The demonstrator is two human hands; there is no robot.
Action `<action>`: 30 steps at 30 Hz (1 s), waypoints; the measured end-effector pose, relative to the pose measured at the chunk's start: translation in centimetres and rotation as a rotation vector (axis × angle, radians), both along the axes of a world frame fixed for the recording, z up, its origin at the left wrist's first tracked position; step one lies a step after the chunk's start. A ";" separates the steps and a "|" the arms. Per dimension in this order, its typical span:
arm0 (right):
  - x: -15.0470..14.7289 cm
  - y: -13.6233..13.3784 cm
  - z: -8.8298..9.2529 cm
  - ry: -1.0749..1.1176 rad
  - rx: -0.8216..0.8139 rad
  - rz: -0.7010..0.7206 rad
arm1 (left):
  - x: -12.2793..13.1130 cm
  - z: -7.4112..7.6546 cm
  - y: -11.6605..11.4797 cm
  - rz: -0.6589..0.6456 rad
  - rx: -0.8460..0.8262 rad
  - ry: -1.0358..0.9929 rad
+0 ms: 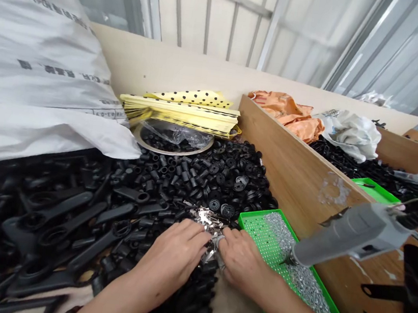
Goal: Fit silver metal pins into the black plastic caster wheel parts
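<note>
Both hands meet over a small heap of shiny metal clips [209, 220] lying on black plastic parts. My left hand [177, 250] has its fingers curled down and pressed together at the near edge of the heap. My right hand [240, 258] is closed beside it, a short gap apart, with silvery pieces showing at its fingertips. What either hand grips is hidden behind the fingers. Just right of my right hand lies a green tray [258, 237] with many small silver screws [307, 287] in it. Above the tray, a grey power screwdriver [352, 237] points its tip down-left.
Long black plastic handles [67, 240] cover the left side. Short black cylinders and round caps [225, 179] pile up behind the hands. A metal bowl [173, 151], yellow dotted sheets [184, 113] and a large white sack [39, 67] stand farther back. A wooden divider [288, 167] runs along the right.
</note>
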State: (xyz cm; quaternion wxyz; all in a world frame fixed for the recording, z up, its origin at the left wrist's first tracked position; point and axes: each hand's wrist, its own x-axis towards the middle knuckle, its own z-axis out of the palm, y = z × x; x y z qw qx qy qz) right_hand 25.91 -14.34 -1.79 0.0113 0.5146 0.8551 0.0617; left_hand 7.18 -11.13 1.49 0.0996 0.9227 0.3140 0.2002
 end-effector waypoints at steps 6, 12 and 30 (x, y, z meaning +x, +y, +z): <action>0.2 0.4 -0.6 -0.004 0.016 -0.004 | 0.2 0.2 0.6 0.012 -0.039 0.065; -0.3 0.7 -0.7 0.002 -0.024 -0.098 | 0.5 1.0 1.3 0.014 -0.079 0.093; 0.5 3.4 1.2 0.644 -0.193 -0.281 | 1.5 1.1 3.4 0.031 -0.095 0.216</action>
